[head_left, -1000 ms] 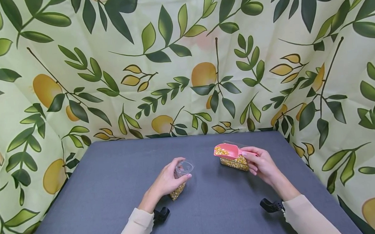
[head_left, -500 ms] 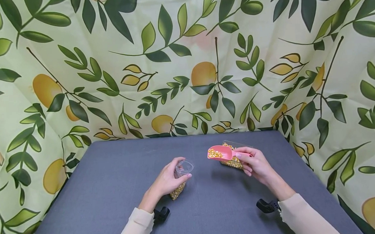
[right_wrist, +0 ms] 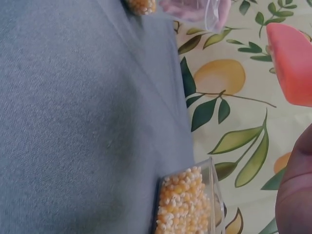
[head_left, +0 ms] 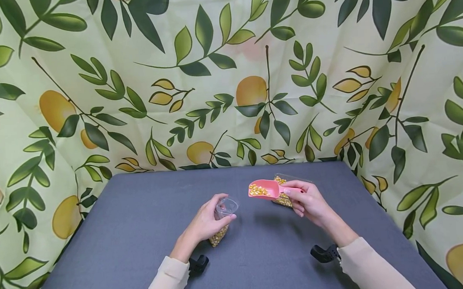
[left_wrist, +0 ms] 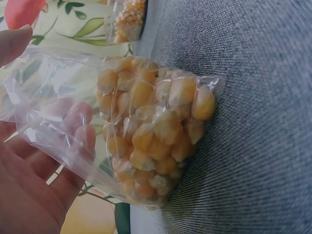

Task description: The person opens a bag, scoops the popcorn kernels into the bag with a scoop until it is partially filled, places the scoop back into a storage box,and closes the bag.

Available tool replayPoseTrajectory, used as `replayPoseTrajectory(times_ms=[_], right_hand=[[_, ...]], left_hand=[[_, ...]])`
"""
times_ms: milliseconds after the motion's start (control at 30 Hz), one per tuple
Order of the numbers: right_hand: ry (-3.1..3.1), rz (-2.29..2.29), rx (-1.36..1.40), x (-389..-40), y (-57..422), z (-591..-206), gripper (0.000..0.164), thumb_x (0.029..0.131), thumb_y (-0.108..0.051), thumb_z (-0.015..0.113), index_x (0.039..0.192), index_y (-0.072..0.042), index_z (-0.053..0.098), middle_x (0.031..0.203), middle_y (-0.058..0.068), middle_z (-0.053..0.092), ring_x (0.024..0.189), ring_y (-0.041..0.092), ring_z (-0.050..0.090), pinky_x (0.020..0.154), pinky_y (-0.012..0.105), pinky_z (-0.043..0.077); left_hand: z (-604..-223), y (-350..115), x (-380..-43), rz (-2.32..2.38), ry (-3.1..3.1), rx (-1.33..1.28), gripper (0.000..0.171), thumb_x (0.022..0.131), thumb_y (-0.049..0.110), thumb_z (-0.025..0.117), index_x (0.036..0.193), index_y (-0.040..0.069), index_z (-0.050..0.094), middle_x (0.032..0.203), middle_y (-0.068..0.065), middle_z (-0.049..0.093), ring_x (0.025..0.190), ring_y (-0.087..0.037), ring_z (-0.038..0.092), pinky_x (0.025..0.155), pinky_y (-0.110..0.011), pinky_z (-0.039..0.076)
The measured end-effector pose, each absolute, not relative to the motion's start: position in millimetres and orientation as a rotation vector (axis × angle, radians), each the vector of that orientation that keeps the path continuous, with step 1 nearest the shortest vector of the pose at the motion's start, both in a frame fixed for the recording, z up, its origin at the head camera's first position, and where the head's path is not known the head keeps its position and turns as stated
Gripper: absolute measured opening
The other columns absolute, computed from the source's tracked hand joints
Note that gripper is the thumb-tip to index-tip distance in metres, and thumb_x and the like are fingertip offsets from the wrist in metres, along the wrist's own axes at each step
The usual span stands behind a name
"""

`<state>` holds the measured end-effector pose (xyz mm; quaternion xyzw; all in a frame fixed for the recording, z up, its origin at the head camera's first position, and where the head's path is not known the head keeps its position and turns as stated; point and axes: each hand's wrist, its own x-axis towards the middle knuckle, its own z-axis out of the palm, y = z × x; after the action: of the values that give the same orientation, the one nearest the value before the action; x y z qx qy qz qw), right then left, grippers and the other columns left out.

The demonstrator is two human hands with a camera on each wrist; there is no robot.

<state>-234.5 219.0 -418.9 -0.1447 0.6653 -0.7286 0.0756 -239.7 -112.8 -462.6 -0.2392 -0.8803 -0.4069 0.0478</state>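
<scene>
My left hand [head_left: 206, 220] grips a clear plastic bag [left_wrist: 58, 92] near its open top. Corn kernels [left_wrist: 151, 122] fill the bag's lower part, and its base stands on the table. In my right hand [head_left: 307, 201] is a pink scoop [head_left: 271, 189], pinched by the handle and raised above the table. Yellow kernels [head_left: 257, 190] lie in the scoop's bowl, which points left toward the bag. Behind the scoop stands a clear box [right_wrist: 213, 190] of corn kernels [right_wrist: 183, 204], partly hidden by the scoop and my right hand in the head view.
A dark grey-blue cloth covers the table [head_left: 148, 201]. Patterned fabric [head_left: 213, 88] with leaves and fruit hangs at the back and sides. Black wrist mounts [head_left: 198, 265] sit under both forearms.
My right hand has moved left with the loaded scoop, away from the box and nearer the bag. The left hand and bag have stayed in place.
</scene>
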Motion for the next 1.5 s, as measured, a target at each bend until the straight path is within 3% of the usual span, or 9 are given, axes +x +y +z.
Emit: replayPoseTrajectory(times_ms=[333, 933, 1233, 1500], right_hand=[[1.982, -2.174, -0.481, -238.0, 204.9, -416.9, 0.029, 0.093, -0.01, 0.061, 0.116, 0.007, 0.057, 0.067, 0.001, 0.052, 0.042, 0.01, 0.036, 0.038, 0.023, 0.037], [2.041, -2.106, -0.5, -239.4, 181.6, -422.5, 0.032, 0.091, -0.012, 0.064, 0.114, 0.009, 0.058, 0.06, 0.002, 0.047, 0.041, 0.011, 0.036, 0.037, 0.024, 0.036], [2.035, -2.089, -0.491, -239.8, 173.0, -430.6, 0.034, 0.09, -0.014, 0.066, 0.114, 0.009, 0.058, 0.06, 0.001, 0.048, 0.041, 0.011, 0.036, 0.037, 0.024, 0.037], [2.087, -2.038, -0.503, -238.9, 167.8, -432.1, 0.032, 0.089, -0.016, 0.067, 0.111, 0.006, 0.061, 0.06, 0.002, 0.048, 0.041, 0.011, 0.037, 0.036, 0.025, 0.036]], left_hand=[[-462.0, -113.4, -239.5, -1.23, -2.698, -0.722, 0.061, 0.082, 0.05, 0.069, 0.133, 0.026, 0.046, 0.099, 0.004, 0.057, 0.077, -0.008, 0.054, 0.067, -0.028, 0.047], [-462.9, -112.1, -238.9, -1.224, -2.74, -0.69, 0.063, 0.081, 0.052, 0.069, 0.135, 0.029, 0.044, 0.098, 0.005, 0.055, 0.076, -0.009, 0.054, 0.066, -0.027, 0.046], [-461.4, -112.5, -239.2, -1.247, -2.714, -0.727, 0.067, 0.082, 0.05, 0.07, 0.136, 0.02, 0.045, 0.091, 0.005, 0.054, 0.074, -0.01, 0.053, 0.064, -0.027, 0.046], [-462.7, -112.8, -239.2, -1.245, -2.729, -0.708, 0.065, 0.081, 0.05, 0.071, 0.135, 0.026, 0.044, 0.095, 0.006, 0.054, 0.076, -0.01, 0.054, 0.065, -0.027, 0.047]])
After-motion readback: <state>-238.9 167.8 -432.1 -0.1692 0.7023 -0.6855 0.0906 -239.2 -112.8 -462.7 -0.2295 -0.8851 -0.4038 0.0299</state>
